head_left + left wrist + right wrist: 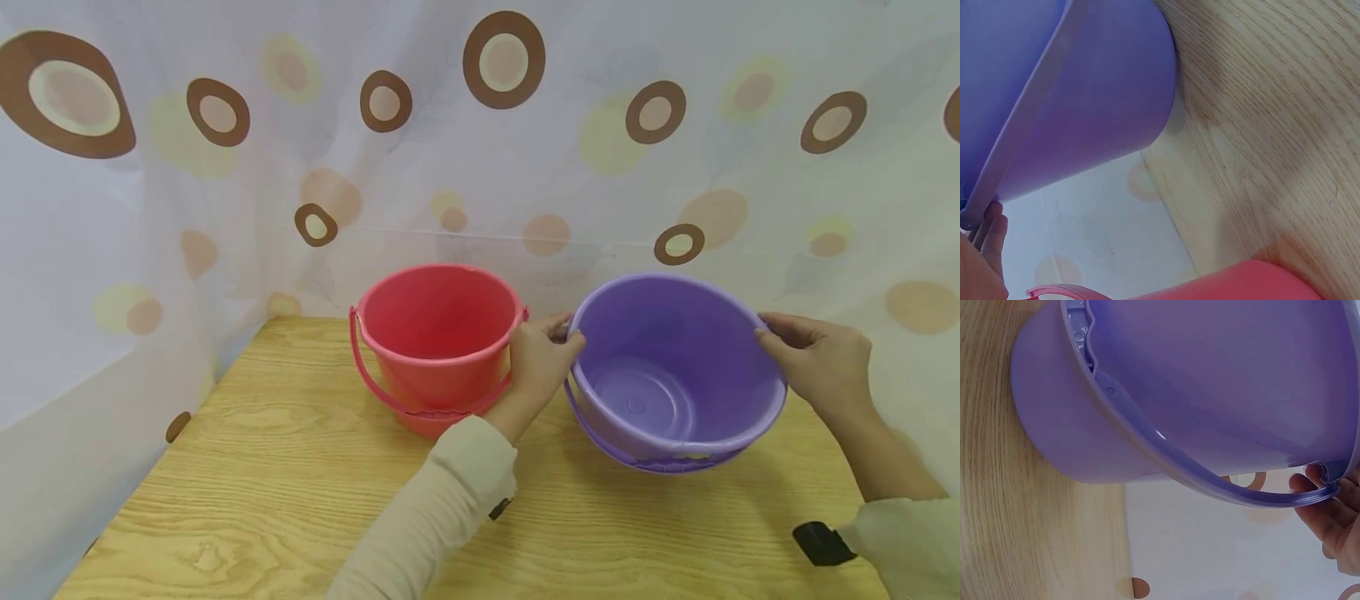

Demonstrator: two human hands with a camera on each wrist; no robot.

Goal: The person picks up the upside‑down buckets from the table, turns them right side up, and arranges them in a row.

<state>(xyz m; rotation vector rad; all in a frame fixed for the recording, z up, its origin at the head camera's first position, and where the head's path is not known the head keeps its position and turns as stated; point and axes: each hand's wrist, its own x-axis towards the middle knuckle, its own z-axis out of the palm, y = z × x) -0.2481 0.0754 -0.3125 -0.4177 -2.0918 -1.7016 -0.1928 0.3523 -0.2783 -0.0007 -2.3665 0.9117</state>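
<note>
The round purple plastic bucket is tilted toward the viewer at the table's right, gripped at its rim by the left hand and right hand, just beside the upright red plastic bucket. Left wrist view: fingertips at the purple rim; the bucket looks lifted. Right wrist view: fingers curl under the rim, palm cut off.

The red bucket and purple bucket stand close, with the left hand filling the gap between them. The curtain closes the back and left. Bare table lies open in front.
</note>
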